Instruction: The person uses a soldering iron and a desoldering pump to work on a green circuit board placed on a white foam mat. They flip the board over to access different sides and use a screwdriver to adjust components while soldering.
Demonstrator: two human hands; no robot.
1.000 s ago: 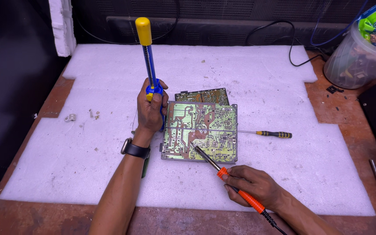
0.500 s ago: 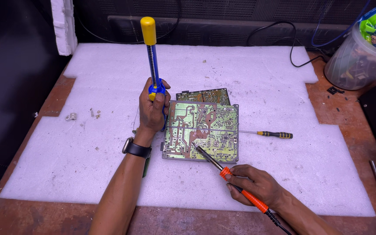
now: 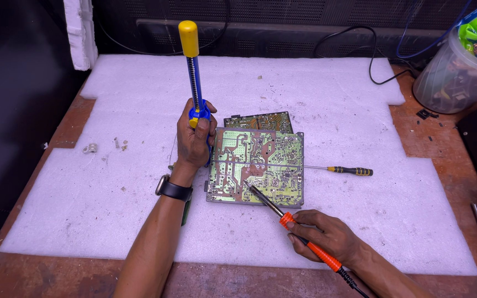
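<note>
The left hand (image 3: 194, 138) wraps its grip around a blue desoldering pump (image 3: 193, 74), hiding the pump's lower end beside the green circuit board (image 3: 258, 165). A second board (image 3: 258, 121) is mostly covered behind it. The right hand (image 3: 327, 237) pinches an orange soldering iron (image 3: 282, 215), tip on the board. A yellow-handled screwdriver (image 3: 349, 170) lies alongside on the white foam surface (image 3: 84, 193); a plastic tub (image 3: 459, 72) is cut off at right.

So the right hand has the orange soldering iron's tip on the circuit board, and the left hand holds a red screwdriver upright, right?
Not quite. The head view shows the left hand holding a blue desoldering pump with a yellow cap upright. The right hand does hold the orange soldering iron on the circuit board.
</note>
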